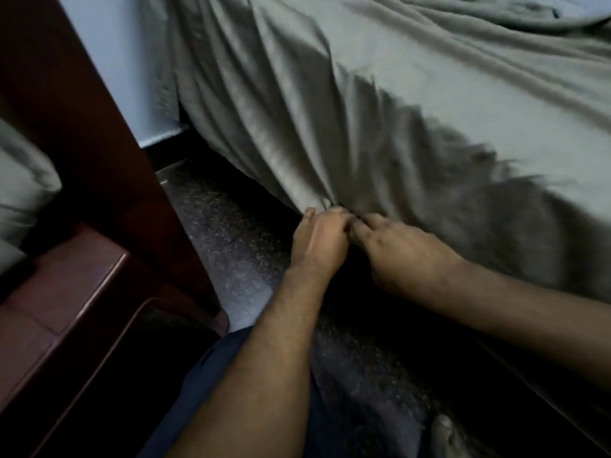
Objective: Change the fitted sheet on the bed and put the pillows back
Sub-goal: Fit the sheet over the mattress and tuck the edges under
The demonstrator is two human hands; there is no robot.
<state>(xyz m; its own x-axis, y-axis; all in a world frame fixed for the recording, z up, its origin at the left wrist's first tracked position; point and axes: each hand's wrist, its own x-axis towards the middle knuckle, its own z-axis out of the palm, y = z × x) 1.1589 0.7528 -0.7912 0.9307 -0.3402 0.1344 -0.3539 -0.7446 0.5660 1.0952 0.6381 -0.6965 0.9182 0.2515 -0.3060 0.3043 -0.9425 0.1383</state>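
Both hands' fingers [334,214] pinch sheet [330,127] hem.

Both bare forearms are stretched forward and down from the near edge, converging in the middle. The left hand [319,239] is seen back-up with its fingers curled under at the tips. The right hand [401,252] is held just beside it on the right, knuckles up, fingers bent; the two are touching at the fingertips.

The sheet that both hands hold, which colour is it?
Plain grey-green, no pattern; the sheet shows best in the head view.
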